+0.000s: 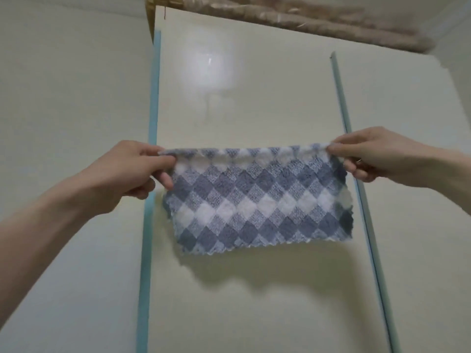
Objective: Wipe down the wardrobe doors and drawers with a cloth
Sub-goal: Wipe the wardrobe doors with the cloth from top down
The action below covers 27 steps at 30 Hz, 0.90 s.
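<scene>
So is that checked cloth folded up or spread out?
Spread out: the checked cloth hangs flat, its top corners pinched by the left hand and right hand.

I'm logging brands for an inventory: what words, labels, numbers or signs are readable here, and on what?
No readable text anywhere in this view.
The checked cloth, pinched at its top corners by the left hand and the right hand: pattern only, no tag visible.
The wardrobe door: plain, unmarked.
The bundle on top of the wardrobe: blurred, nothing legible.
</scene>
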Available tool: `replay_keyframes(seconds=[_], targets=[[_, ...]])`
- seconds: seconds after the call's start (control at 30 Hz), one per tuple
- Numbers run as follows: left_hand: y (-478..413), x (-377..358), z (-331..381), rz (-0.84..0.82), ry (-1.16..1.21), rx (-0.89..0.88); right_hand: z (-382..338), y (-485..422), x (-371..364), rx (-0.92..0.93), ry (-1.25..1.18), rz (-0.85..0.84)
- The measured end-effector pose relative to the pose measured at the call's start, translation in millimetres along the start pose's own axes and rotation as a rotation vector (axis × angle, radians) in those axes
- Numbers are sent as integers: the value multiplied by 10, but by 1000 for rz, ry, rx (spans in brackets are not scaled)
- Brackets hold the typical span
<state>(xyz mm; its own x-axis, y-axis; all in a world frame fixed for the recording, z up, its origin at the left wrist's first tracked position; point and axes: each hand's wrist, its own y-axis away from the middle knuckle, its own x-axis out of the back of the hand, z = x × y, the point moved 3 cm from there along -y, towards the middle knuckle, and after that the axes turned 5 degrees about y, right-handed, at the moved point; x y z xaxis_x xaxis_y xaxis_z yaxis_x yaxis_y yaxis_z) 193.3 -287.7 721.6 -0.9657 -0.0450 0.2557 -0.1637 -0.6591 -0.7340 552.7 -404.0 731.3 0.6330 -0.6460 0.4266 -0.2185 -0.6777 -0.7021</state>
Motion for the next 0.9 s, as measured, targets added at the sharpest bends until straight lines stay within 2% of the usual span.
replay_keyframes(seconds=[0.07, 0.13, 0.2, 0.27, 0.33, 0.47, 0.6, 0.67, 0.77, 0.83, 0.9], targets=[[-96, -145, 152, 90, 287, 42, 23, -195, -37, -50, -325, 26], [-182, -328, 321, 151, 536, -12, -2, -384, -118, -23, -661, 65], [-274, -490, 454, 250, 643, -94, -67, -543, -186, 37, -848, 147], [-445, -589, 532, 395, 595, -189, -123, -713, -254, 132, -866, 236], [-593, -647, 575, 494, 400, -322, -164, -839, -350, 266, -708, 327], [-664, -980, 541, 370, -243, -467, -191, -985, -612, 531, -202, 259], [-800, -1107, 534, 478, -841, -601, -205, -1208, -739, 769, 382, 476], [-935, -1059, 596, 508, -1010, -647, -262, -1318, -750, 742, 559, 561], [-1142, -980, 616, 508, -1244, -535, -398, -1402, -787, 652, 701, 619], [-1228, -976, 633, 498, -1284, -494, -496, -1449, -775, 611, 719, 651], [-1318, -958, 669, 472, -1246, -537, -597, -1521, -764, 582, 731, 678]])
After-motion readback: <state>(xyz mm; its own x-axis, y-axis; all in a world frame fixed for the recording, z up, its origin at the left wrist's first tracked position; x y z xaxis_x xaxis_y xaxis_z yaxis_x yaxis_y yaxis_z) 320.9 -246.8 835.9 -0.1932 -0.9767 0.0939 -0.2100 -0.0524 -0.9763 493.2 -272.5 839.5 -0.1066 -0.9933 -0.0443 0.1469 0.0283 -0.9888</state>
